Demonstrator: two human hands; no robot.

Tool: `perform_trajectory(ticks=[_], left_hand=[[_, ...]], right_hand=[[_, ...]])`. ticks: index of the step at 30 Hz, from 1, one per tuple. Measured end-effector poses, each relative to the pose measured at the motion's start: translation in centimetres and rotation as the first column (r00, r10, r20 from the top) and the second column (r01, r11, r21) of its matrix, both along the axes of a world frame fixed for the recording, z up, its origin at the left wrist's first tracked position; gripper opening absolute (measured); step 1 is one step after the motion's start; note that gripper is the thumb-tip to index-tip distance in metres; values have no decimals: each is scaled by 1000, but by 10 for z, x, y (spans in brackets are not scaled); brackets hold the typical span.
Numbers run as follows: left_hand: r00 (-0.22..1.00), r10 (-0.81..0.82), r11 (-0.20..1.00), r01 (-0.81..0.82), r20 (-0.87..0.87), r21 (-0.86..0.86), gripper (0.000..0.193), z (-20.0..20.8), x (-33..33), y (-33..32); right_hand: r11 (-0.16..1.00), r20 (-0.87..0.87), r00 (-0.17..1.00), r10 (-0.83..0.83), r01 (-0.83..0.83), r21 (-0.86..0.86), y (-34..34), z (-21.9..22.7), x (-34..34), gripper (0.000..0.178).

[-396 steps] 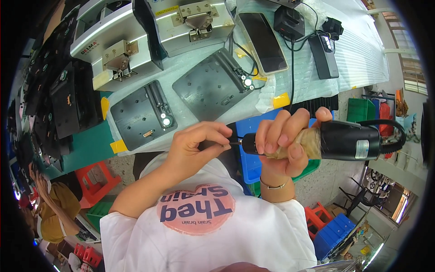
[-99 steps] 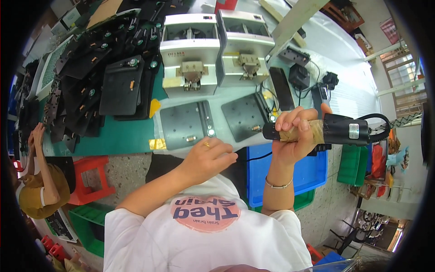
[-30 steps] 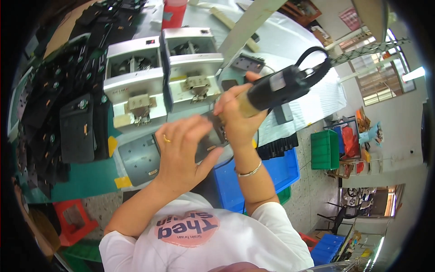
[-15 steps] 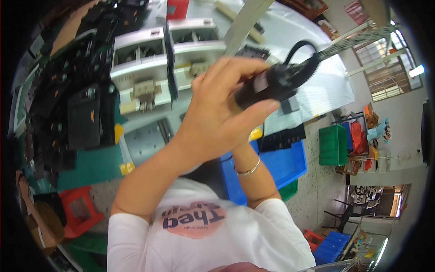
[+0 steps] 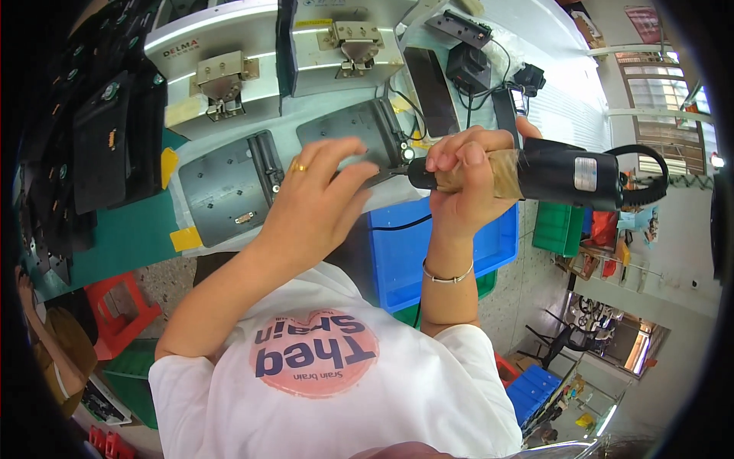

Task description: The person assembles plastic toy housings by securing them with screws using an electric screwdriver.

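Observation:
An electric screwdriver (image 5: pixel 573 177), black with tan tape round its body, lies sideways in my right hand (image 5: pixel 474 164), whose fingers wrap it. Its bit points left, toward my left hand (image 5: pixel 325 187). That hand hovers over the bench with fingers curved and apart, a ring on one; I see nothing held in it. Below and beside it are two dark grey panels, a left panel (image 5: pixel 222 191) with a small brass-coloured part on it and a right panel (image 5: pixel 344 126). A round silver fitting sits at the right panel's edge, close to the bit tip.
Two silver-grey boxes with metal brackets, a left box (image 5: pixel 183 61) and a right box (image 5: pixel 344 23), stand behind the panels. A black phone-like slab (image 5: pixel 430 92) and a black adapter (image 5: pixel 468 67) with cables lie right. A blue crate (image 5: pixel 397 283) sits below; black parts (image 5: pixel 103 145) pile left.
My left hand has come off the screwdriver and moved down and left over the panels. The screwdriver, in my right hand, has swung from tilted to nearly level.

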State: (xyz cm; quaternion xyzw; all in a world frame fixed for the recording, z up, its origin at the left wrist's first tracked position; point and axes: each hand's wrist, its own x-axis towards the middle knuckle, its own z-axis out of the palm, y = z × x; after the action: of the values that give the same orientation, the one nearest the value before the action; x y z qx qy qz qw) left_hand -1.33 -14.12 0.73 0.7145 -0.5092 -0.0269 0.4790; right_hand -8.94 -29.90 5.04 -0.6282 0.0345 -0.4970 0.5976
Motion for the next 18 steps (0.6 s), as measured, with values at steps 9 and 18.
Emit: perform_trajectory(ticks=[9,18], left_hand=[[941,-5,989,-46,338,142,42,-32,-19,-10],[909,-25,989,-38,415,143,43,-34,-19,-13]], right_hand=[[1000,-44,999,5,-6,-28,-2,-18,0,54],[995,0,998,64,-64,77,-3,-22,2,58]])
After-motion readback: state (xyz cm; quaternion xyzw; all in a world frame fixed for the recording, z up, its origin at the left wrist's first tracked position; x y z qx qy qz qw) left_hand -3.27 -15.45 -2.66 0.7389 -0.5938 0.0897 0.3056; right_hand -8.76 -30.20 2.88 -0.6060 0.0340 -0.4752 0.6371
